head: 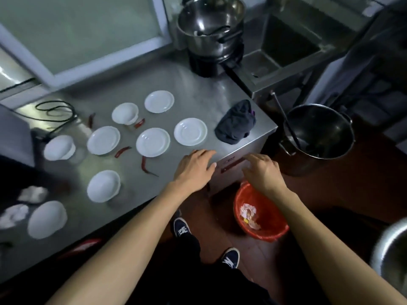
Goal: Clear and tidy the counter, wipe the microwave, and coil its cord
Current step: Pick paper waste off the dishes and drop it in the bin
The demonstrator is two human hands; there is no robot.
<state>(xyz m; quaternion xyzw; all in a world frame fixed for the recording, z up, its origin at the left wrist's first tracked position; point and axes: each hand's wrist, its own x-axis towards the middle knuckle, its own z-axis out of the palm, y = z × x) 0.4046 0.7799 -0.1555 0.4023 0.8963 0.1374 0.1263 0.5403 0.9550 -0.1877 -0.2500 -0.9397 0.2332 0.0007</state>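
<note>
Left fingers [207,154]: spread, flat on the tabletop at its near edge, holding nothing.
Right fingers [253,158]: loosely curled, apart, hovering just past the edge above the bin; nothing visible in them.
Left hand [193,169]: palm down on bare steel.
Right hand [263,172]: off the tabletop, over the bin.
Tabletop [198,89]: brushed steel, smooth, slick-looking; crumbs should sweep easily towards the edge.
Bin [239,208]: red plastic, on the floor directly below the right fingers, a few pale scraps inside.
Chilli [146,166]: nearest to the left fingers, just left of them; dried, red, thin, curled. Likely light and brittle; pinch at mid-body or sweep off.
Saucers [153,142]: white, glazed, shallow, beyond and left of the left fingers, spread singly. Probably hard, slippery, chippable; lift by the rim, stack by size.
Bowls [103,186]: white, deeper, further left; same handling, thumb over the rim.
Cloth [235,123]: dark, crumpled, soft, beyond the right fingers near the far corner; grabs anywhere.
Paper wads [33,193]: white, crushed, far left; weightless, bin-bound.
Cord [56,113]: thin, black, loose loops far left at the back; limp, coil hand over hand.
Microwave [15,133]: grey side only, far left edge; mostly out of view.
</note>
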